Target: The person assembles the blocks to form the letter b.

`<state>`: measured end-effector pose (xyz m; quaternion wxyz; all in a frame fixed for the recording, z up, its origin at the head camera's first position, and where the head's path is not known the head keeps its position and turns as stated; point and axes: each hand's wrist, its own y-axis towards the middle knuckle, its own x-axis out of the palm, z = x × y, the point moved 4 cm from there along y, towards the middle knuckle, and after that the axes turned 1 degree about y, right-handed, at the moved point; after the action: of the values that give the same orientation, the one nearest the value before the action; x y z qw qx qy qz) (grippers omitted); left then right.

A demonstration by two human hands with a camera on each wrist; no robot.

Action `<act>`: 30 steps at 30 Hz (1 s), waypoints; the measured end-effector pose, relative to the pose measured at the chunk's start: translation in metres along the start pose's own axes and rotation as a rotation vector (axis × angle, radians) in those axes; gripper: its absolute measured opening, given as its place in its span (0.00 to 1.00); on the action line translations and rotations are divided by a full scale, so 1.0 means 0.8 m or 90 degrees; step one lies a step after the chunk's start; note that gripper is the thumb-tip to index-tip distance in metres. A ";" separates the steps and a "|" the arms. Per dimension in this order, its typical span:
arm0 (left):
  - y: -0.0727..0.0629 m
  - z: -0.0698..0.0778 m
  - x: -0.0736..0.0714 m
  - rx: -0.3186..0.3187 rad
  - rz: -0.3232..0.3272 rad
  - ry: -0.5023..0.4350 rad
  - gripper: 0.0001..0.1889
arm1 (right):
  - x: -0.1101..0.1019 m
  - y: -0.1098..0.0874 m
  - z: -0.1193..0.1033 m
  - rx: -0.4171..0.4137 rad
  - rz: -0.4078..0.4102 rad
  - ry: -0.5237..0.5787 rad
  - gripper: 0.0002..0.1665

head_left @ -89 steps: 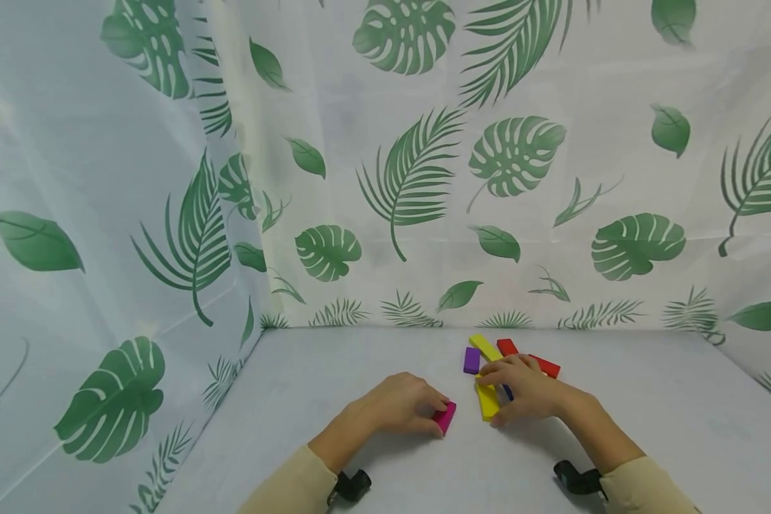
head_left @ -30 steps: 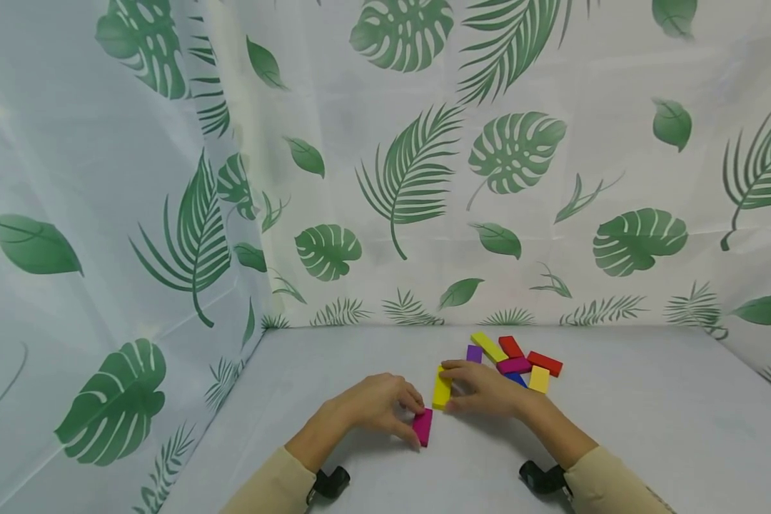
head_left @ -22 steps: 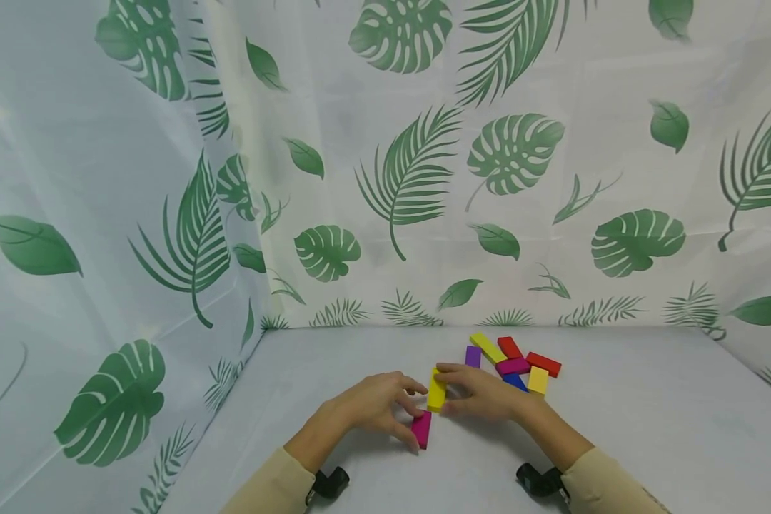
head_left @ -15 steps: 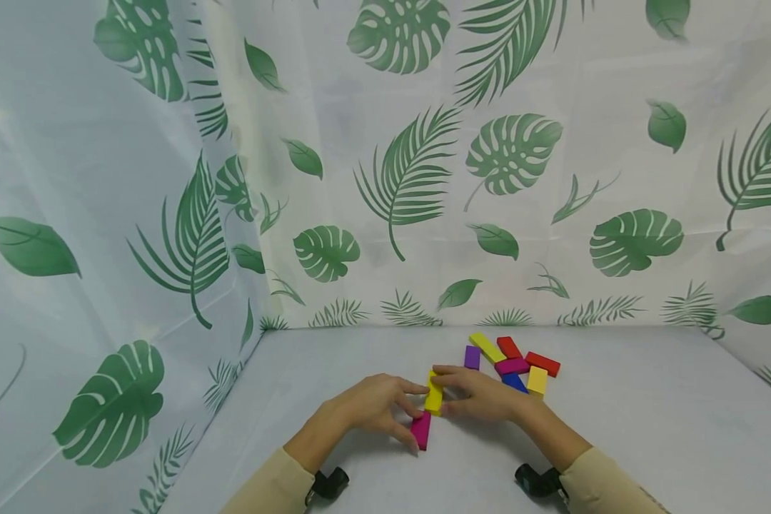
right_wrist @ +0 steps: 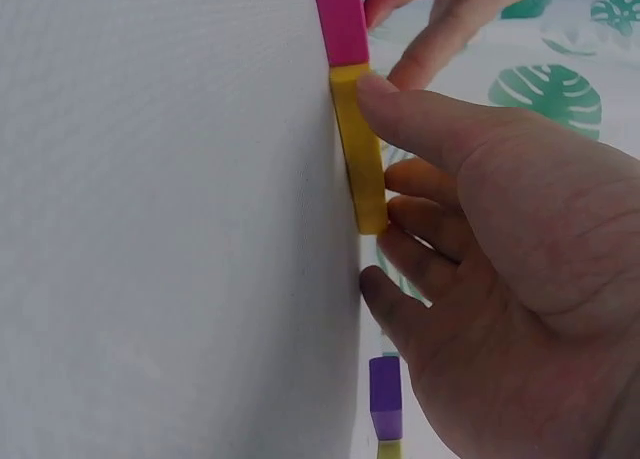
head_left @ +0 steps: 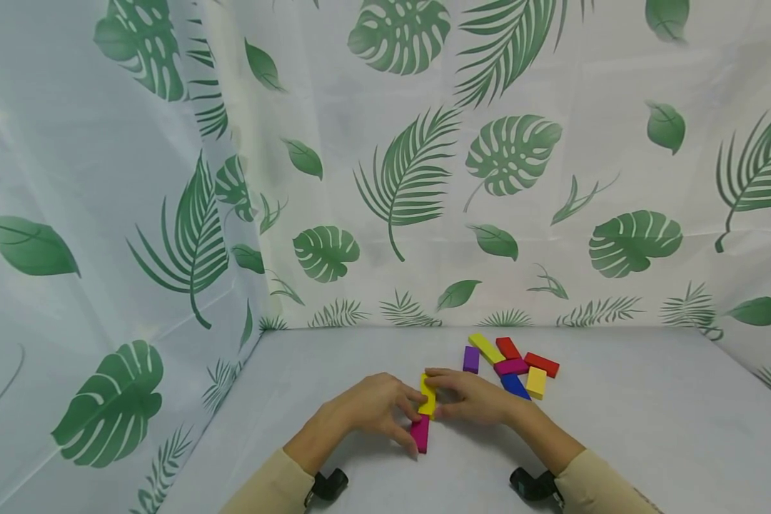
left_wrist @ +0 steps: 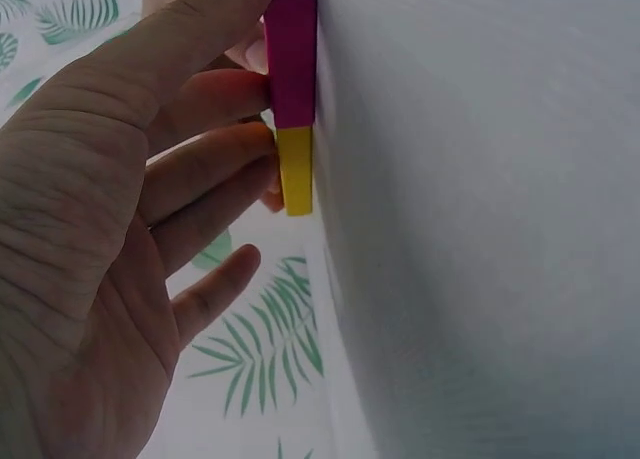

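My left hand [head_left: 378, 407] holds a magenta block [head_left: 420, 434] on the white table, thumb at its near end and index finger at its far end. Further left-hand fingers touch the yellow block [head_left: 428, 397], which lies end to end with the magenta one. On the yellow block's right side, my right hand [head_left: 478, 397] grips it between thumb and fingers. In the left wrist view the magenta block [left_wrist: 292, 54] meets the yellow block [left_wrist: 296, 171]. The right wrist view shows the same joint, with my right thumb against the yellow block [right_wrist: 358, 149].
Behind and right of my hands lie several loose blocks: purple [head_left: 471, 359], yellow [head_left: 485, 348], red [head_left: 542, 365], magenta [head_left: 510, 366], blue [head_left: 515, 386] and pale yellow [head_left: 536, 383]. A leaf-patterned curtain [head_left: 424, 271] closes off the back and left of the table.
My right hand has slid the yellow block left from the loose blocks until it meets the magenta one. The magenta block and left hand have shifted left and slightly nearer.
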<state>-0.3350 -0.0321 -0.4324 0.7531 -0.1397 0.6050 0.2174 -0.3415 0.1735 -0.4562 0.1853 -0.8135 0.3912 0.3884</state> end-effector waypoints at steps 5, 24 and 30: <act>-0.001 0.003 0.002 0.022 0.014 0.023 0.27 | 0.000 -0.002 -0.004 0.005 -0.003 0.010 0.35; -0.016 0.012 0.014 0.092 0.079 0.038 0.30 | 0.004 0.000 -0.005 -0.009 -0.010 0.013 0.33; -0.018 0.016 0.012 0.101 0.083 0.036 0.29 | 0.004 0.001 -0.005 -0.006 -0.009 0.009 0.33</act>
<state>-0.3153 -0.0366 -0.4394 0.7290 -0.0463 0.6489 0.2132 -0.3389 0.1694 -0.4561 0.1814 -0.8199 0.3844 0.3834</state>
